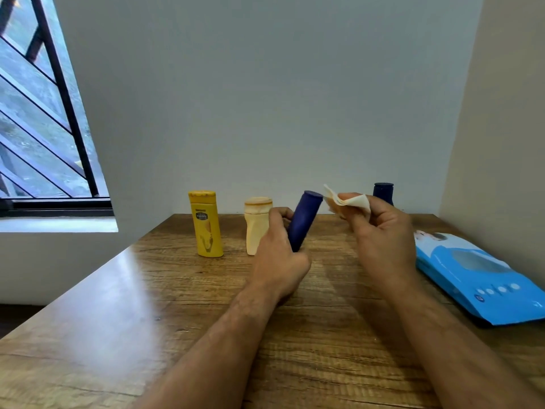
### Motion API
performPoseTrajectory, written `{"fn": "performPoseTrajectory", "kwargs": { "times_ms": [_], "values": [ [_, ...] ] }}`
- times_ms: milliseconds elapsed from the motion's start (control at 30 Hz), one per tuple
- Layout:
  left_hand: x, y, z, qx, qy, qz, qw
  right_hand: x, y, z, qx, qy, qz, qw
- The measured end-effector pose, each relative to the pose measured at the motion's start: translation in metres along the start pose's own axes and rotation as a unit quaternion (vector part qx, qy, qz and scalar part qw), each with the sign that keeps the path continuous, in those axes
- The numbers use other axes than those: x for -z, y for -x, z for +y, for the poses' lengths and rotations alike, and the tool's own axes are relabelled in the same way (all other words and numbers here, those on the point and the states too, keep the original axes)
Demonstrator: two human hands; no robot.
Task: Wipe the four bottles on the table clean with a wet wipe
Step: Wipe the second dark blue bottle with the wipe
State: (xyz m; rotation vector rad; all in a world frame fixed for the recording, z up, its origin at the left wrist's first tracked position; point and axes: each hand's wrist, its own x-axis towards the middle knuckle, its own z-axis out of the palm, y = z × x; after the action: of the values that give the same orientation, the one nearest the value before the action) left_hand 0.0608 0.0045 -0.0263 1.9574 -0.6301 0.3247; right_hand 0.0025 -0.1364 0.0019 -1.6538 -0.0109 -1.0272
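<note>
Frame centre: my left hand point(277, 255) grips blue bottle point(303, 221) by its lower end, tilted right, off the table point(118, 320). My right hand point(380, 231) pinches wipe point(351, 200) just beside its top

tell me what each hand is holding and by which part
The left hand grips the tilted dark blue bottle round its lower body. The right hand pinches a folded wet wipe at its lower edge, close to the bottle's top.
</note>
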Motion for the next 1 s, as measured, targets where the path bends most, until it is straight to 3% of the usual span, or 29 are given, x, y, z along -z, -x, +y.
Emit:
{"fn": "performPoseTrajectory", "kwargs": {
  "times_ms": [133,267,433,600,800,867,1000],
  "values": [
    [-0.002,0.003,0.002,0.000,0.148,-0.057,0.987,0.001,-0.002,0.002,-0.035,-0.017,0.024,0.999],
    [-0.008,0.002,-0.001,-0.007,0.132,-0.092,0.987,-0.004,0.001,0.004,-0.012,0.019,-0.004,1.000],
    [-0.010,-0.002,-0.003,-0.030,0.126,-0.044,0.991,-0.003,0.006,0.005,0.059,0.087,-0.066,0.992],
    [-0.009,-0.003,-0.007,-0.026,0.136,-0.029,0.990,-0.006,0.009,0.010,0.121,0.197,-0.144,0.962],
    [-0.014,0.002,0.001,-0.009,0.178,-0.133,0.975,0.000,0.005,0.008,0.131,0.222,0.005,0.966],
    [-0.013,0.005,0.001,-0.009,0.217,-0.162,0.963,0.000,0.005,0.008,0.132,0.223,-0.024,0.965],
    [-0.008,0.002,-0.002,0.016,0.325,-0.149,0.934,-0.005,0.011,0.007,0.141,0.229,-0.176,0.947]
  ]
}}
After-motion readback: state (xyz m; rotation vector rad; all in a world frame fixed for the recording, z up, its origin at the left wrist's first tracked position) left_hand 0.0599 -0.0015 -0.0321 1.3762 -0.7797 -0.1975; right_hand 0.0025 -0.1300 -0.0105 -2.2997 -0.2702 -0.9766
